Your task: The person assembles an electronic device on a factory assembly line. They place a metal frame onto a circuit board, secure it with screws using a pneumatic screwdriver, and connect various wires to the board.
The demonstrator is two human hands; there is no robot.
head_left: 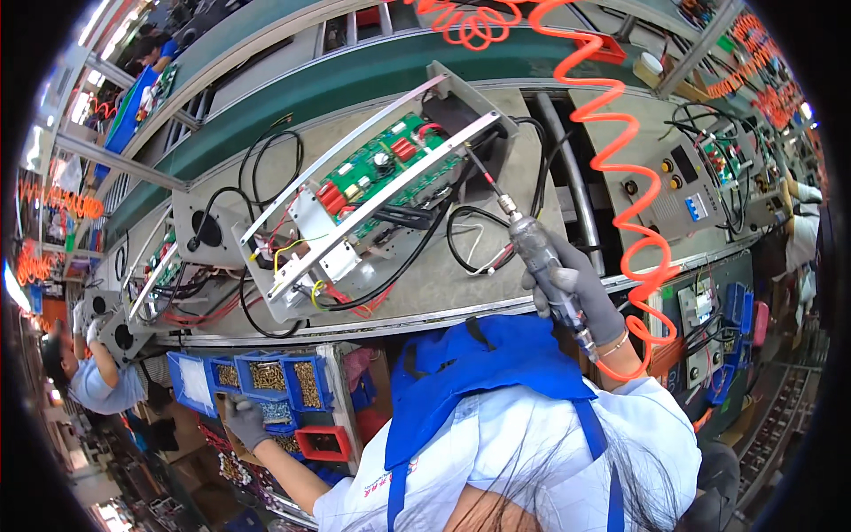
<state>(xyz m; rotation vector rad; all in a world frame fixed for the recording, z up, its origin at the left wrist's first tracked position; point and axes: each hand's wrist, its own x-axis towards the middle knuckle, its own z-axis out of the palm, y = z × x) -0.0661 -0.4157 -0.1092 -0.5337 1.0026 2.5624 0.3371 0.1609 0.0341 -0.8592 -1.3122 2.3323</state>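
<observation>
My right hand (585, 288), in a grey glove, is wrapped round a pneumatic screwdriver (534, 246) fed by a coiled orange air hose (640, 191). Its long bit points up and left, the tip by a rail of an open metal chassis (381, 206); contact cannot be made out. Inside the chassis sit a green circuit board (363, 161), red components and loose wires. My left hand (246, 420), also gloved, is down at the blue parts bins (323, 385) with fingers curled. Whatever its fingertips hold is too small to make out.
Brass-coloured screws fill several bins; a red tray (323, 442) lies beside them. Another chassis (208, 229) stands to the left, and a grey control box (678, 182) to the right. Black cables cross the bench. At far left a person (106, 377) works on another unit.
</observation>
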